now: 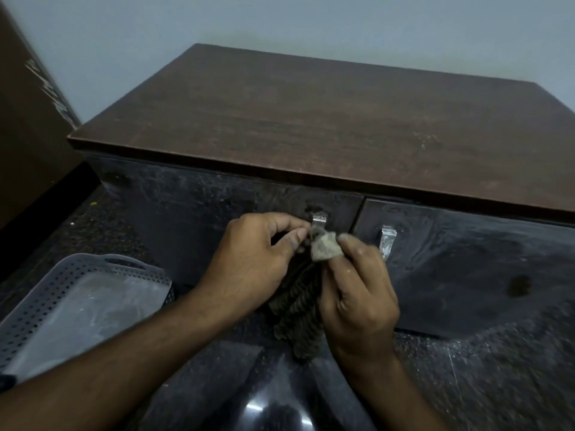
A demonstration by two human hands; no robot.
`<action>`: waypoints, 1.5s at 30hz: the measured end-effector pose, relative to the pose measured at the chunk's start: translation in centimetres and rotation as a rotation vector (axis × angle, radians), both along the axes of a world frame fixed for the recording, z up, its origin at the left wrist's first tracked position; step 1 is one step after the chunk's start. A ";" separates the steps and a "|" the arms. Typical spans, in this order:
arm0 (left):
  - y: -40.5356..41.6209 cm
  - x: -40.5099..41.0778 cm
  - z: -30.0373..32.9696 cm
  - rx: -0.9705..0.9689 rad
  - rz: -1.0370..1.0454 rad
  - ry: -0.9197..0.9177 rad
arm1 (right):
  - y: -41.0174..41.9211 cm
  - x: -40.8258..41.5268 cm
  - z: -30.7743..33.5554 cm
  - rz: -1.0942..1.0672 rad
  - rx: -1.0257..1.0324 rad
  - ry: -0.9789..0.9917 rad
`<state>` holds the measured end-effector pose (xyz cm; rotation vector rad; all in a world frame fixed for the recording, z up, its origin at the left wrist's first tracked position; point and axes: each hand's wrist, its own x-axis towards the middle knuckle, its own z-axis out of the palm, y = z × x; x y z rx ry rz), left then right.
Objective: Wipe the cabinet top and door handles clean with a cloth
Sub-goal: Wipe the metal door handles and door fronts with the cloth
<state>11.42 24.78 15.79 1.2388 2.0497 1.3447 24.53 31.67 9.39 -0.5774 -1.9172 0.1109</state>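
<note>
Both forearms reach in from the near edge toward the front of the low cabinet. Between them hangs the cloth (300, 309), a dark ribbed rag whose tail drops toward the speckled floor (485, 374). Its paler top end is bunched over the fingertips of the right hand (357, 293), which grips it and presses it against the lower part of the left door handle (319, 221). Beside it, the left hand (255, 259) has its fingers curled, thumb and forefinger pinching the cloth's edge right at the handle, so both hands are closed on the same rag.

To do this step well, I would judge the cloth should wrap fully round the metal strip and be drawn along its length, the left hand keeping the fabric taut so the back of the handle gets rubbed too.

Just to the right, across the gap between the doors, the right door handle (387, 241) stands bare, apart from the cloth; it looks like the next job. Both dark door fronts show smears and dust. At the left, on the floor, a grey perforated basket (40, 309) sits close to the cabinet's corner, near the left elbow but not blocking the handles.

Further back, the cabinet top (326, 119) stretches brown and bare to the pale wall (280, 20), faintly streaked.
</note>
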 end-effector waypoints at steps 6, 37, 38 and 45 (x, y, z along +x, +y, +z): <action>0.2 -0.2 0.1 -0.006 0.010 0.036 | 0.9 -1.6 2.5 -0.011 -0.026 0.109; -0.2 0.7 1.3 -0.020 0.105 0.069 | 0.1 -0.2 3.3 -0.009 -0.170 0.002; -0.2 0.8 1.4 -0.025 0.110 0.058 | 0.0 -0.5 3.7 -0.008 -0.162 0.017; 0.0 0.8 1.4 -0.040 0.117 0.004 | -0.9 -1.1 1.9 0.049 -0.090 -0.099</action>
